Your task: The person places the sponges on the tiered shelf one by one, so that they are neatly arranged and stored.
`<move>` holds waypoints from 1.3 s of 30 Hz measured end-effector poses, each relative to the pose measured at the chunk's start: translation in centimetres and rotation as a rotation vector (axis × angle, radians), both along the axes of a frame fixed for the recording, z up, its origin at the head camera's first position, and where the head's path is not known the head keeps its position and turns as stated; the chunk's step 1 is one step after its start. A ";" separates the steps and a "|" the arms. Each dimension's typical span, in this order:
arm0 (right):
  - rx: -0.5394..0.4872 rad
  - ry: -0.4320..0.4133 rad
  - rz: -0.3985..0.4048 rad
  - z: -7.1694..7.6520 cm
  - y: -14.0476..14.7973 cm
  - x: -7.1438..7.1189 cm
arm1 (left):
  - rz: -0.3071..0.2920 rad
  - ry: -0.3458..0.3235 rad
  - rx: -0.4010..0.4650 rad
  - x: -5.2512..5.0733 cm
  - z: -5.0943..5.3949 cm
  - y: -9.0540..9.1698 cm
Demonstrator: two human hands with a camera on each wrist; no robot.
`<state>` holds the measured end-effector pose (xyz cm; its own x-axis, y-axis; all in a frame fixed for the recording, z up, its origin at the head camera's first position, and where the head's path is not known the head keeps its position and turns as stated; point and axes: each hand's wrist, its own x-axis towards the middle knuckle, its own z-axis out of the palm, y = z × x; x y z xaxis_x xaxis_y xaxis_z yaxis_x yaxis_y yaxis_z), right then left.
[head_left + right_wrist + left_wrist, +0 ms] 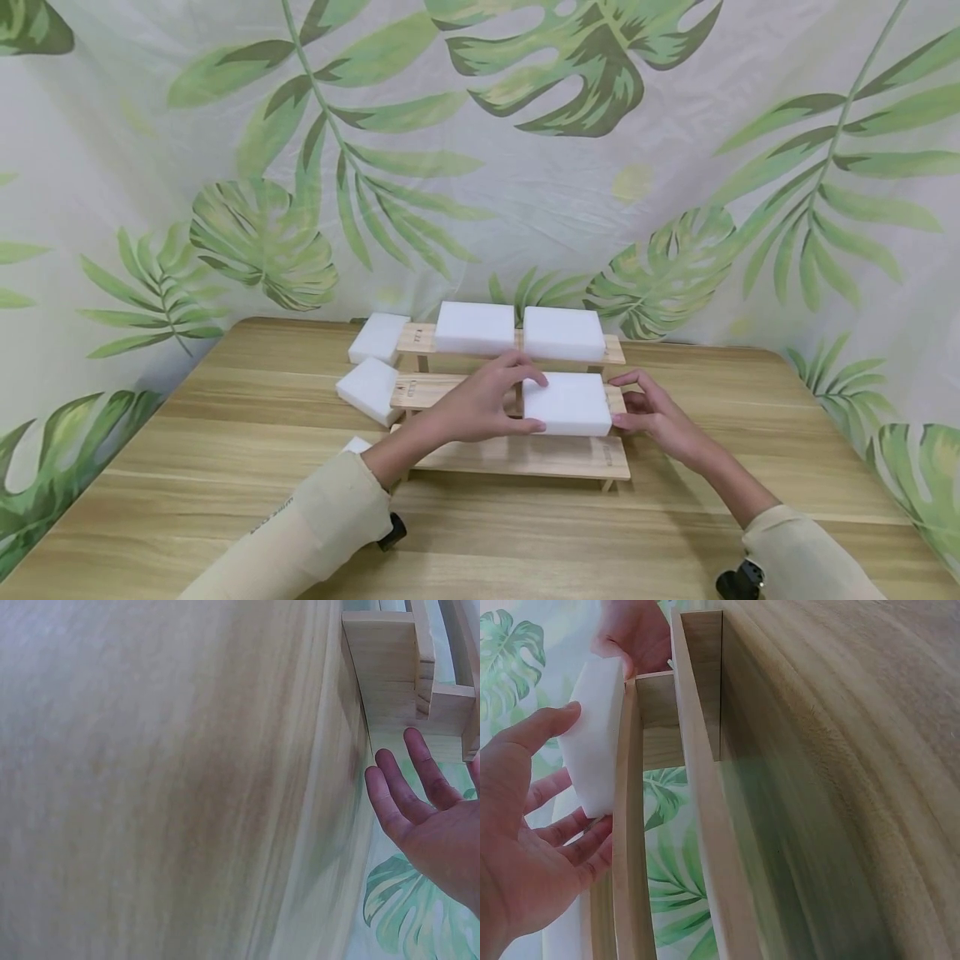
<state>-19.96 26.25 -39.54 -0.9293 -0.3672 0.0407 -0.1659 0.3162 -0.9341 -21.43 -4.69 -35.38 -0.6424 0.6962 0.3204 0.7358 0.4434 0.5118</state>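
Observation:
A white foam block lies on the right part of the middle tier of a stepped wooden rack. My left hand grips its left end, the thumb at the front edge and the fingers behind. In the left wrist view, the left hand has its thumb on the face of the foam block. At the block's right end is my right hand, thumb tip by the front corner. The right wrist view shows the right hand with fingers extended beside the rack.
Two more white foam blocks, one on the left and one on the right, sit on the top tier. Left of the rack, foam blocks lie on the wooden table. A leaf-patterned cloth hangs behind.

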 end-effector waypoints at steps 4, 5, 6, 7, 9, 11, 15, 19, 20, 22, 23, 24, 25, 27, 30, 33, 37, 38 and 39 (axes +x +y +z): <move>0.002 -0.005 -0.004 0.0 0.0 0.0 | 0.007 -0.002 -0.027 0.1 0.1 0.0; 0.003 -0.005 -0.004 0.0 0.0 0.0 | 0.009 -0.007 -0.036 0.1 0.2 -0.1; 0.004 -0.006 -0.004 0.0 0.0 0.0 | 0.014 -0.013 -0.048 0.2 0.3 -0.1; 0.006 -0.007 -0.004 0.0 0.0 0.0 | 0.021 -0.018 -0.062 0.2 0.4 -0.2; 0.008 -0.007 -0.005 0.0 0.0 0.0 | 0.031 -0.022 -0.086 0.4 0.6 -0.3; 0.009 -0.008 -0.005 0.0 -0.1 0.0 | 0.042 -0.028 -0.109 0.5 0.8 -0.5; 0.009 -0.006 -0.004 -0.1 0.0 0.0 | 0.037 -0.057 -0.116 0.7 1.1 -0.8; 0.013 0.000 -0.003 0.0 0.0 0.0 | -0.022 -0.083 -0.070 0.0 0.9 -0.8; 0.013 0.001 -0.003 0.0 0.0 0.0 | -0.037 -0.087 -0.056 -0.1 0.9 -0.7; 0.016 0.002 -0.003 0.0 -0.1 0.0 | -0.065 -0.096 -0.027 -0.4 0.7 -0.6; 0.016 0.003 -0.002 0.0 0.0 0.0 | -0.071 -0.105 -0.014 -0.5 0.7 -0.6; 0.015 0.002 -0.001 0.0 0.0 0.0 | -0.070 -0.115 -0.006 -0.5 0.7 -0.6; 0.015 0.003 0.000 0.1 0.0 0.0 | -0.065 -0.125 0.001 -0.5 0.7 -0.5; 0.014 0.004 0.000 0.1 0.0 0.0 | -0.054 -0.130 0.009 -0.5 0.8 -0.5; 0.009 0.004 0.000 0.0 0.0 0.0 | -0.037 -0.118 0.018 -0.5 0.9 -0.4; 0.010 0.006 0.001 0.0 0.0 -0.1 | -0.020 -0.109 0.020 -0.5 0.9 -0.2; 0.017 0.010 0.003 0.0 0.0 -0.1 | 0.005 -0.118 0.021 -0.5 1.0 0.1; 0.020 0.011 0.002 0.0 0.1 -0.1 | 0.012 -0.119 0.021 -0.5 1.0 0.1; 0.022 0.011 0.003 0.0 0.1 -0.1 | 0.019 -0.118 0.021 -0.5 1.0 0.2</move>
<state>-20.02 26.34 -39.56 -0.9277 -0.3708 0.0428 -0.1769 0.3359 -0.9251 -21.90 -4.50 -34.35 -0.6893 0.6777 0.2560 0.6614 0.4446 0.6041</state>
